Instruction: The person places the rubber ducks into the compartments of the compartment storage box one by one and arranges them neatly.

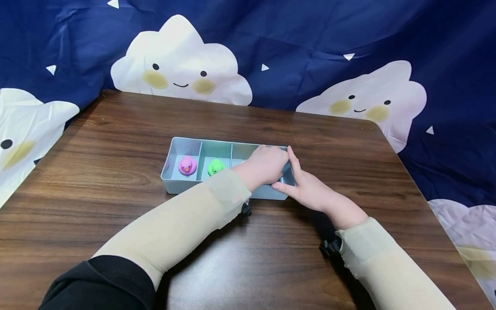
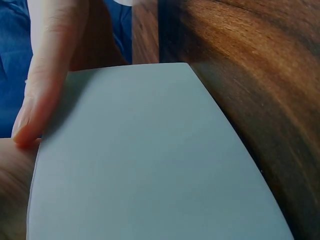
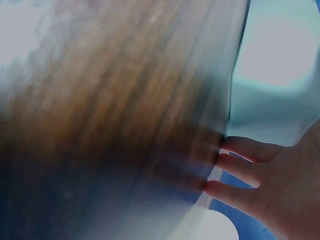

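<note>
A pale blue divided box (image 1: 184, 186) lies lengthwise on the table. Its leftmost compartment holds a pink rubber duck (image 1: 187, 165); a green rubber duck (image 1: 215, 166) sits in the one beside it, partly behind the left forearm. My left hand (image 1: 268, 163) reaches over the front rim into the right part of the box, knuckles up, its fingertips hidden. My right hand (image 1: 310, 187) holds the box's right end, thumb at the front rim and index finger at the far corner. In the right wrist view, three more fingers (image 3: 235, 195) point down beside that end.
The box stands on a brown wood-grain table (image 1: 248, 254). Behind the table hangs a dark blue curtain (image 1: 279, 26) printed with white clouds. Both forearms wear beige sleeves (image 1: 182, 224), with small black wrist devices (image 1: 330, 247) under them.
</note>
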Motion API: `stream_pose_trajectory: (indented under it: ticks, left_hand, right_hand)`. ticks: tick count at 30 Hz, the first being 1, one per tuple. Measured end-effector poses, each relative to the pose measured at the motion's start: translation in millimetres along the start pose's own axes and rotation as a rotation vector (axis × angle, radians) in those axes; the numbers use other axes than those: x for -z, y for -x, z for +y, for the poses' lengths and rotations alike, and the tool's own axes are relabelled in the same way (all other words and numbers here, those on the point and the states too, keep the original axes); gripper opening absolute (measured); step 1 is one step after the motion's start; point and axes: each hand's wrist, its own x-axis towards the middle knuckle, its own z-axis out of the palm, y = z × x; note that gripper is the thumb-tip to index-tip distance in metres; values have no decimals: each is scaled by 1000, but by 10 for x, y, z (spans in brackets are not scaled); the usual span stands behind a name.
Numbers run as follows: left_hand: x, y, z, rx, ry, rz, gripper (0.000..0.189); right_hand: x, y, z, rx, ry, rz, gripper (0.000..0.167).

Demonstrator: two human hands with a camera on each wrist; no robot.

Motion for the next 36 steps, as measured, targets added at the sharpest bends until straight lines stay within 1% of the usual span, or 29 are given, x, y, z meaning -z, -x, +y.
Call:
stream_pose_trajectory:
  ticks: [6, 10, 17, 25, 32, 36]
  left_hand:
    - [-17, -27, 0, 0, -37, -25, 46]
    - [-25, -30, -8, 2, -41, -34, 49]
    - [-11, -12, -3, 1, -56, -37, 48]
    - [-18, -12, -1, -5, -40, -36, 49]
    - [2, 7, 12, -1, -31, -50, 51]
    - [3, 4, 7, -3, -24, -38, 52]
  right_hand:
    - [15, 14, -17, -8, 7, -10, 103]
    - [13, 9, -21, -14, 3, -11, 103]
    - [8, -6, -2, -15, 2, -9, 103]
    - [4, -3, 4, -22, 9, -10, 104]
    - [4, -9, 2, -32, 2, -12, 104]
    - [0, -9, 9, -24, 6, -11, 104]
